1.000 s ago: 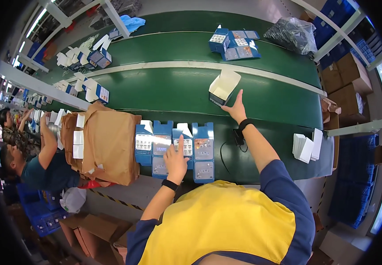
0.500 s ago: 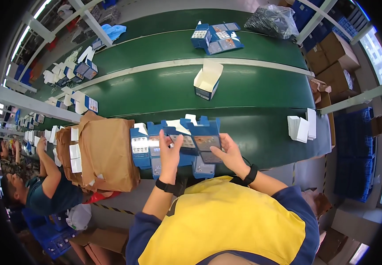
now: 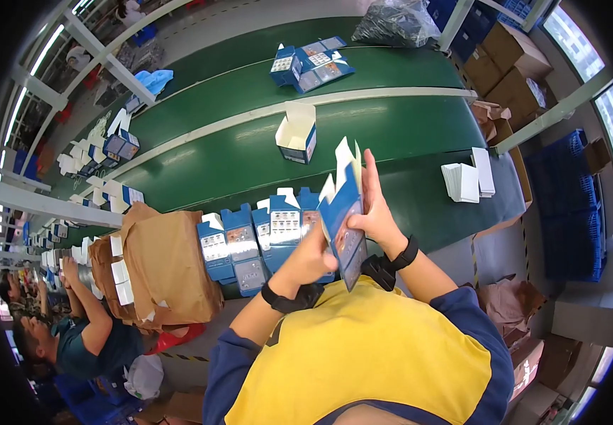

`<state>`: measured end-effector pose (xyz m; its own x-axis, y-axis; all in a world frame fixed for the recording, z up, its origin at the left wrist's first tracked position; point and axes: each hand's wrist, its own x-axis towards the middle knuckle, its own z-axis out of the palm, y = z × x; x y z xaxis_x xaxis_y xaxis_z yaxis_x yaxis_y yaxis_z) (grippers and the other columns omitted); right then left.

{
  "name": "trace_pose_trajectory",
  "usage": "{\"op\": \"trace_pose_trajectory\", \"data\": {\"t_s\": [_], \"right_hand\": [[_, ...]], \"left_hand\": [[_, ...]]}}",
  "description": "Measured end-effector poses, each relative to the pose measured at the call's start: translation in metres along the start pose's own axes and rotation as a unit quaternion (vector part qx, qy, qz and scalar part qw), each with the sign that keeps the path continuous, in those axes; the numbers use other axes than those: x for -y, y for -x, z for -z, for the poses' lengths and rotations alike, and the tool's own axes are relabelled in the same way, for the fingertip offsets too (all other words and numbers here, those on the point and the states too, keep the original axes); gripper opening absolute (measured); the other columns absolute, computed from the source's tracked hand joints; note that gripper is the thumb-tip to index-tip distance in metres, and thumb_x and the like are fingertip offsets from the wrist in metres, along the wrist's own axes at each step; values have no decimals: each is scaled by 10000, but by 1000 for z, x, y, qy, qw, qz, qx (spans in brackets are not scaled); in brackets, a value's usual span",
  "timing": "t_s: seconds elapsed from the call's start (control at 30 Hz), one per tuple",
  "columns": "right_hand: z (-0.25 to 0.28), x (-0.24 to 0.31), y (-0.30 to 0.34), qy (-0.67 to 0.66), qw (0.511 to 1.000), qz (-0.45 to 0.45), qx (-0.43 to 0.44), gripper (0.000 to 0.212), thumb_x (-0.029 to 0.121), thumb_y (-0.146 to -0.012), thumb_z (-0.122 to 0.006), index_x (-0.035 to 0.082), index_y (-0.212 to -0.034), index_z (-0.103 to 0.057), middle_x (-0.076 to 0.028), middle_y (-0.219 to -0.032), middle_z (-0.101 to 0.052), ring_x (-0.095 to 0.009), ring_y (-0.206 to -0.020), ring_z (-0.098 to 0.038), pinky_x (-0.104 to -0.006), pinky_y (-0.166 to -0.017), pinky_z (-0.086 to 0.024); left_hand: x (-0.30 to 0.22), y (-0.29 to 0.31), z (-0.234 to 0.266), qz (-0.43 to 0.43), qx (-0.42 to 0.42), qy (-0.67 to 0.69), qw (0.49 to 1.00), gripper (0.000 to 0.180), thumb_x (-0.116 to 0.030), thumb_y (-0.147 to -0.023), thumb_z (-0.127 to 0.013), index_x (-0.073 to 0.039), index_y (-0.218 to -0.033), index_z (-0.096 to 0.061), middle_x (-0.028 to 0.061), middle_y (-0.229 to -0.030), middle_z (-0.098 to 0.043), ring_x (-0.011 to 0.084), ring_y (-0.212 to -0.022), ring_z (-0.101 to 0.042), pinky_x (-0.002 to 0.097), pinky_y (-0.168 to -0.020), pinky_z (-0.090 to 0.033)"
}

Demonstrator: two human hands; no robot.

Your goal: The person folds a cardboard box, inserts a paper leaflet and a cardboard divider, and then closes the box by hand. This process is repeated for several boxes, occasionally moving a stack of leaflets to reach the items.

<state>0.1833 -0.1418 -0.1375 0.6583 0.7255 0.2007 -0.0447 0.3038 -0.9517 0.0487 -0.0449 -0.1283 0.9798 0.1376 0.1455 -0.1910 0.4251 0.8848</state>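
A partly folded blue carton, its pale inner flaps pointing up, stands tilted on edge between my hands in front of my chest. My right hand presses its thumb on the printed face, with the fingers stretched up behind. On the other side my left hand grips the carton; its fingertips are hidden by the board. Just left of this carton, flat blue carton blanks lie overlapping along the bench's near edge. Farther off, an open blue carton with a white inside stands upright on the green belt.
Brown paper packing bulges at the left, beside a co-worker. White folded cards lie at the right end of the bench. More blue cartons rest on the far belt, near a dark plastic bag. Metal posts frame both sides.
My hands have turned the carton from lying nearly flat to standing on edge and moved it rightward, uncovering more of the blanks. The whole view has shifted slightly.
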Motion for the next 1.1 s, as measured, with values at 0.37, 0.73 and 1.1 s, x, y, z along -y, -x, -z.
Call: {"op": "trace_pose_trajectory", "data": {"t_s": [0.37, 0.73, 1.1], "right_hand": [[10, 65, 5, 38, 982, -6, 183, 1222, 427, -506, -860, 64, -1426, -142, -136, -1397, -288, -255, -1292, -302, -372, -1053, -244], [-18, 65, -2, -157, 978, 81, 109, 780, 266, -784, -698, 12, -1383, -267, -148, -1332, -416, -216, -1234, -376, -346, -1020, -293], [-5, 58, -4, 69, 958, 144, 239, 489, 113, -823, -613, 84, -1289, -468, -180, -1412, -312, -266, -1231, -402, -343, -1003, -321]], "left_hand": [[-25, -1, 21, -202, -93, -523, 823, 960, -69, -604, -757, -30, -1384, -200, 199, -1293, -373, 389, -1237, -343, 488, -1039, -273], [-26, 4, -3, -303, -92, -505, 803, 805, -72, -579, -783, -234, -1270, -403, 228, -1285, -334, 422, -1144, -404, 479, -979, -341], [-50, 3, -4, -190, -97, -528, 822, 762, -265, -525, -860, -182, -1173, -468, 208, -1241, -387, 380, -1113, -447, 476, -908, -410]]}}
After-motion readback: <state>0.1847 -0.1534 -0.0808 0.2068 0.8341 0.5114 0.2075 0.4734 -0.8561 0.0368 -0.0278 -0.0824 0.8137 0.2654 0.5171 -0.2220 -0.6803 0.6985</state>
